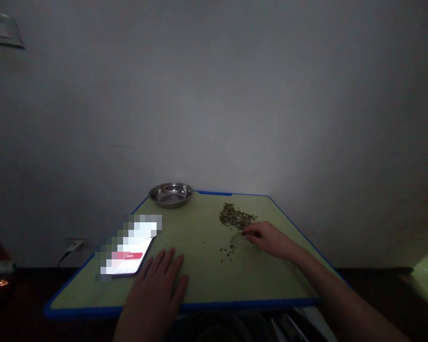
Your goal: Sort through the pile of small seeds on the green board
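"Seeds (237,218) where?"
"Heaped on the green tabletop (207,280), just beyond the right hand (271,239); pinched together, grasp impossible to tell."
"And around?"
"Left hand (156,287) flat, open, beside the phone (130,249); metal bowl (171,204) at the far-left corner."

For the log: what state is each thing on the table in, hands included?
Metal bowl: upright, uncovered
Phone: face up, screen lit
Small dark bits: loosely piled, some scattered nearer
Left hand: palm down, fingers spread
Right hand: fingertips pinched, contents unclear
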The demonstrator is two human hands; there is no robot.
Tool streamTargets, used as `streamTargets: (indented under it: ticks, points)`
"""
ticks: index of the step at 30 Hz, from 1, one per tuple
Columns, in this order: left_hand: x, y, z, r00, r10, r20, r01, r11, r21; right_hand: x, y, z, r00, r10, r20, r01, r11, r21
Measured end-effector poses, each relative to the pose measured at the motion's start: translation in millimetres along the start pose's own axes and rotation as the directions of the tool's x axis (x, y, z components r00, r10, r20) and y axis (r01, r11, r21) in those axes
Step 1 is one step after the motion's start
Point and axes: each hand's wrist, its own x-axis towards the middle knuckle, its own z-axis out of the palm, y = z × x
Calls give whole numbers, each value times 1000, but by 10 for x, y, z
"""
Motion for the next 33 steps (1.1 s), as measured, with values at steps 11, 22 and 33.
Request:
streamTargets:
  ticks: [11,22,33]
  points:
    - [9,8,9,998,29,-57,-28,999,25,-235,71,-70,993,99,-67,-91,990,111]
    - [8,-2,16,997,34,-72,-34,999,2,-136,161,92,983,143,-119,-133,987,88]
    - [24,12,-2,1000,8,2,-8,1000,12,-162,173,127,985,148,-92,-133,979,152]
